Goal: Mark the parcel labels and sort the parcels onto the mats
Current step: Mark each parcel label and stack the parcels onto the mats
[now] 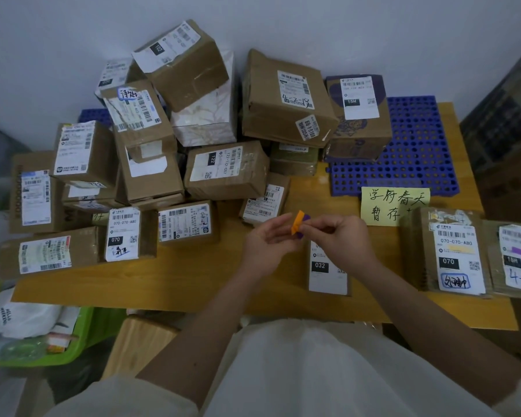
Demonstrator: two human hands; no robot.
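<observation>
Desk [193,278], yellow wood, is carrying everything, both hands hovering above its near-centre. Parcel pile [151,152] is sitting beyond and to the left of the left hand: brown cartons stacked several deep against the wall, labels facing up, some already hand-marked. Blue perforated mat [418,164] is lying beyond the right hand, with a purple-printed box [358,121] and a bigger carton [286,97] resting on its far-left part. Two flat parcels [454,254] are lying well right of the right hand, labels up, one marked "070" with blue writing in a box. Yellow handwritten note [394,206] is sitting just beyond the right hand, between it and the mat. Parcel labelled "032" [327,267] is lying flat directly under the right hand, partly hidden by it. Green bin [73,335] is showing below the desk edge, left of the left forearm.

Left hand [266,245] and right hand [340,239] are both pinching a small orange-and-purple piece [299,225] between fingertips, held between them above the desk. Can't tell exactly what the piece is.
</observation>
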